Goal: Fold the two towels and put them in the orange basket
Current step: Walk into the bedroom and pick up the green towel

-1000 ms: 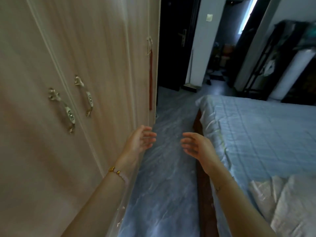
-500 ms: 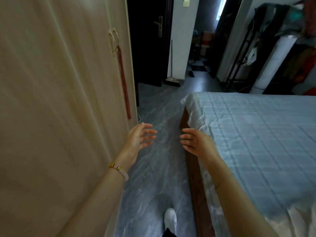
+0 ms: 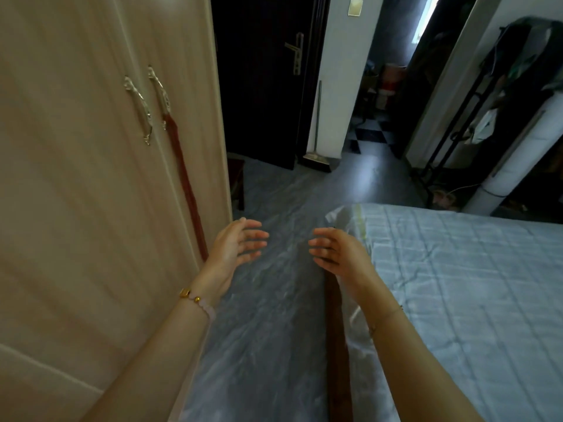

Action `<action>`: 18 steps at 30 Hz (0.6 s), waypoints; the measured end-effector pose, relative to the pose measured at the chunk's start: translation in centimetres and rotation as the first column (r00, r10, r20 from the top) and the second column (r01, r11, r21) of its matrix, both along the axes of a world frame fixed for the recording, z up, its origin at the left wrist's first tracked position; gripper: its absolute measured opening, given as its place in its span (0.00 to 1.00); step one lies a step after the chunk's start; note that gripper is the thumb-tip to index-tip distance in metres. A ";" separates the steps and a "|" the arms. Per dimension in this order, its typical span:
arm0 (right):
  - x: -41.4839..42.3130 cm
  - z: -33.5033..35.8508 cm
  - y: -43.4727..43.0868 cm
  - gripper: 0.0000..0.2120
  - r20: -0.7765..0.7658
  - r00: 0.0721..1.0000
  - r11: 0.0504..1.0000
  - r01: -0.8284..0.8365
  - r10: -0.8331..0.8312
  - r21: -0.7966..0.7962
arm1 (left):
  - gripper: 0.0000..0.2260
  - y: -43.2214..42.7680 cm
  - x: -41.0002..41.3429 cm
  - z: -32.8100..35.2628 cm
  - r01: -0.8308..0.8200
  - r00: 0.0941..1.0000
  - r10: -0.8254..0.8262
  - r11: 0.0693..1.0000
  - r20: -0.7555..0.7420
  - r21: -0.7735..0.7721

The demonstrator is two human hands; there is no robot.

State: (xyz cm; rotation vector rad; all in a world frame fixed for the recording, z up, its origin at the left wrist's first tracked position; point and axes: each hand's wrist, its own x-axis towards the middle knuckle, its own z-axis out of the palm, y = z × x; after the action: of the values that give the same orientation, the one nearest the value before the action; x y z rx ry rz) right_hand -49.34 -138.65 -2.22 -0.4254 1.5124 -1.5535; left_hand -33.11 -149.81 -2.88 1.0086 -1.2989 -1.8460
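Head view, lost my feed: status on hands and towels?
Left hand open, empty. Right hand open, empty. No towels or basket in view. Aisle between wardrobe and bed unobstructed.

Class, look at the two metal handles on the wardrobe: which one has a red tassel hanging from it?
The handle nearer the wardrobe's edge, on the right of the pair. The red tassel hangs from its lower end; the other handle is bare.
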 end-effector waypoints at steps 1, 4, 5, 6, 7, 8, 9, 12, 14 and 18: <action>-1.1 0.0 -1.2 0.10 -0.005 1.000 1.000 -0.002 0.002 -0.001 | 0.14 -1.1 -1.0 -0.1 -0.002 1.000 0.002 1.000 -0.005 -0.003; -4.5 -0.4 -5.0 0.11 -0.006 1.000 1.000 0.002 -0.002 -0.001 | 0.14 -5.1 -4.4 -0.8 0.003 1.000 -0.003 1.000 -0.002 -0.005; -5.6 -0.7 -6.2 0.11 -0.001 1.000 1.000 0.003 -0.003 0.003 | 0.14 -6.4 -5.6 -1.1 0.013 1.000 -0.013 1.000 0.000 0.001; -6.7 -1.0 -7.6 0.11 0.003 1.000 1.000 0.005 -0.005 0.006 | 0.14 -7.8 -7.0 -1.4 0.024 1.000 -0.024 1.000 0.002 0.007; -7.9 -1.4 -9.1 0.11 0.007 1.000 1.000 0.008 -0.008 0.008 | 0.14 -9.5 -8.5 -1.7 0.031 0.999 -0.031 0.999 0.005 0.010; -9.1 -1.7 -10.6 0.11 0.008 1.000 1.000 0.013 -0.013 0.013 | 0.15 -11.1 -9.9 -1.9 0.036 0.999 -0.036 0.999 0.009 0.011; -10.2 -2.0 -12.2 0.12 0.009 1.000 1.000 0.018 -0.018 0.023 | 0.15 -12.8 -11.3 -1.9 0.043 0.999 -0.043 0.999 0.012 0.011; -13.8 -2.6 -17.4 0.13 0.004 1.000 0.999 0.021 -0.021 0.046 | 0.15 -18.0 -15.1 -1.9 0.062 0.998 -0.062 0.998 0.028 -0.008; -15.9 -2.2 -20.9 0.13 -0.006 1.000 0.998 0.012 -0.012 0.057 | 0.15 -21.4 -17.2 -1.4 0.065 0.997 -0.064 0.998 0.033 -0.022; -20.4 -0.8 -28.2 0.15 -0.039 0.999 0.999 0.000 0.002 0.045 | 0.15 -28.7 -21.6 -0.2 0.051 0.998 -0.050 0.998 0.027 -0.033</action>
State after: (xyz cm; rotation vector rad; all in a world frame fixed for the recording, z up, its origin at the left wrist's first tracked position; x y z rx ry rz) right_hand -69.74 -166.88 -2.98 -0.4330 1.5734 -1.5154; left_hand -54.72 -178.54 -3.05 0.9937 -1.3780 -1.8479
